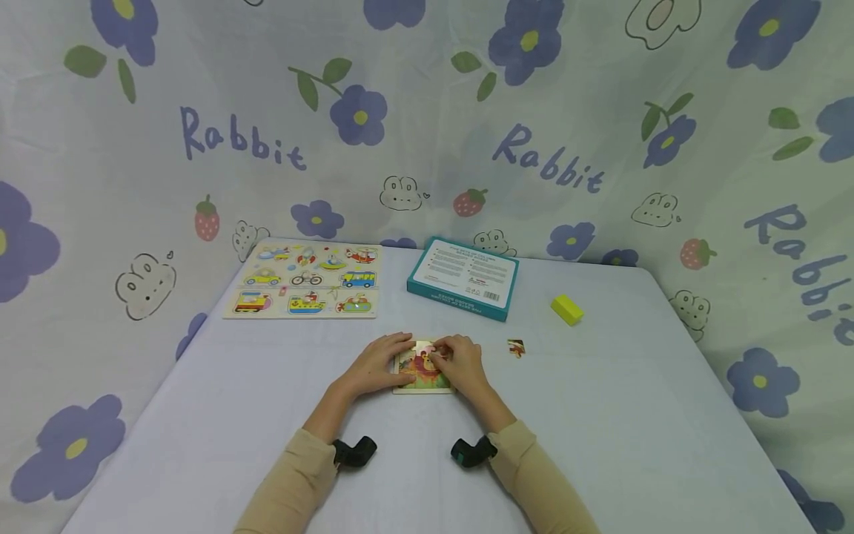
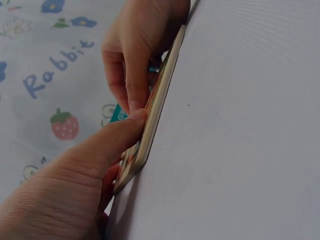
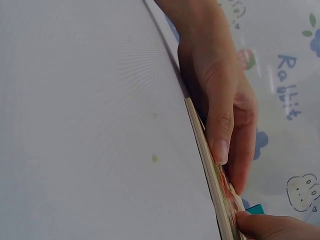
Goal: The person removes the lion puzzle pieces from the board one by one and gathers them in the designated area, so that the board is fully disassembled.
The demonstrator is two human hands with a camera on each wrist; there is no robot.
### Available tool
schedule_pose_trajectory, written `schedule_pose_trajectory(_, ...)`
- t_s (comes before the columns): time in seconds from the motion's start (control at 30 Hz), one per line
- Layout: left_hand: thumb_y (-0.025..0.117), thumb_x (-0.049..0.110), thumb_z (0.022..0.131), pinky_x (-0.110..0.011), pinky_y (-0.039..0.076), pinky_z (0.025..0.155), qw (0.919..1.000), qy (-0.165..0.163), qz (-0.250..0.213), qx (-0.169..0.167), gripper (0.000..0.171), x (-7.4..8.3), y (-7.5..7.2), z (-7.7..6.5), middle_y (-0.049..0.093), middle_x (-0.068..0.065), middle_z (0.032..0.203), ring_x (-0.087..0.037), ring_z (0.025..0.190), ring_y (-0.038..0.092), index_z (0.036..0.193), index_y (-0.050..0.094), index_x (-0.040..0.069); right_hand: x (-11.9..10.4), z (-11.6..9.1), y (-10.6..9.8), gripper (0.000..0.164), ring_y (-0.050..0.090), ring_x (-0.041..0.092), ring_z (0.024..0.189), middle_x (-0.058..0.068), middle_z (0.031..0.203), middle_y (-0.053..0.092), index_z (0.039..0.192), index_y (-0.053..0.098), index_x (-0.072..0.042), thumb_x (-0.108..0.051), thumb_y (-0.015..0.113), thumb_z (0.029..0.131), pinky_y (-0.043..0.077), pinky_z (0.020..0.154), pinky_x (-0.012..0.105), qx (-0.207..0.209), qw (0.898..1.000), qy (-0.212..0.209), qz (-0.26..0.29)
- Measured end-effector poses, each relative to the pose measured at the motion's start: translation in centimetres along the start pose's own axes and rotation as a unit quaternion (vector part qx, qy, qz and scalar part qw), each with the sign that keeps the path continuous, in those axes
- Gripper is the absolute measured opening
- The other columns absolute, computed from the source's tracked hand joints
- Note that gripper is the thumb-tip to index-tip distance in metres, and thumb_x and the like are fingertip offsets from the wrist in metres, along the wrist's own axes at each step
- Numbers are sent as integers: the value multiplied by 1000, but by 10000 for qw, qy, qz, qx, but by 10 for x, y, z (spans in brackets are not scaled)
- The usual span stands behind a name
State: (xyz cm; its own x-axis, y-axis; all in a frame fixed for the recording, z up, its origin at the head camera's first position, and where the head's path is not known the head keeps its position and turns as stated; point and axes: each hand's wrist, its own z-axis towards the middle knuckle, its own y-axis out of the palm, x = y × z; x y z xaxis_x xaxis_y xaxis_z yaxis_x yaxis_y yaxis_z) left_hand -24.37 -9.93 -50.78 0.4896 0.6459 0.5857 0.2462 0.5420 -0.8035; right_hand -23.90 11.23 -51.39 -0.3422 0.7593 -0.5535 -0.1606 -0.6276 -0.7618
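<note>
The left hand [image 1: 375, 366] gripped the puzzle [image 1: 428, 381] between wide-spread fingers; the right hand's [image 1: 465, 365] bent, slightly parted fingers touched it, any hold unclear.

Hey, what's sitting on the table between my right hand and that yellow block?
A loose puzzle piece lies roughly between your right hand and the yellow block; the head view shows it.

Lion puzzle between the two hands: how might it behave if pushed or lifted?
The lion puzzle is probably stiff, since its edge looks straight in both wrist views. Its flat, thin shape should slide rather than roll. Tilting may spill pieces, as a loose jigsaw piece lies nearby.
</note>
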Motion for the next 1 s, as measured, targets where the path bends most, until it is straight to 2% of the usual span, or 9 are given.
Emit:
schedule_pose_trajectory(0.13,69,48,76,-48,22,105,10000,34,-4,20,70,1,0,0,39,-2,141,-26,132,30,133,49,13,0,0,0,17,47,12,69,-8,70,56,88,71,-14,-29,72,79,34,64,33,81,10000,47,5)
schedule_pose_trajectory(0.43,69,49,75,-46,20,107,10000,-35,-38,31,73,0,0,0,39,-2,142,-24,133,29,134,47,12,2,1,1,9,47,14,70,-4,72,60,86,71,-11,-19,70,81,35,65,34,205,9982,98,555)
schedule_pose_trajectory(0.63,69,48,75,-46,19,107,10000,-13,-62,36,72,0,0,0,39,-3,142,-24,133,29,133,48,12,2,1,1,7,45,12,68,-4,75,63,83,70,-12,-19,69,82,34,63,30,248,9969,118,733)
schedule_pose_trajectory(1.0,68,51,75,-45,19,107,9999,-63,-83,-10,73,-1,1,0,37,-1,143,-23,133,28,134,47,12,2,-3,-2,9,49,12,69,-5,74,60,85,67,-11,-21,66,85,41,61,27,283,9899,559,1271)
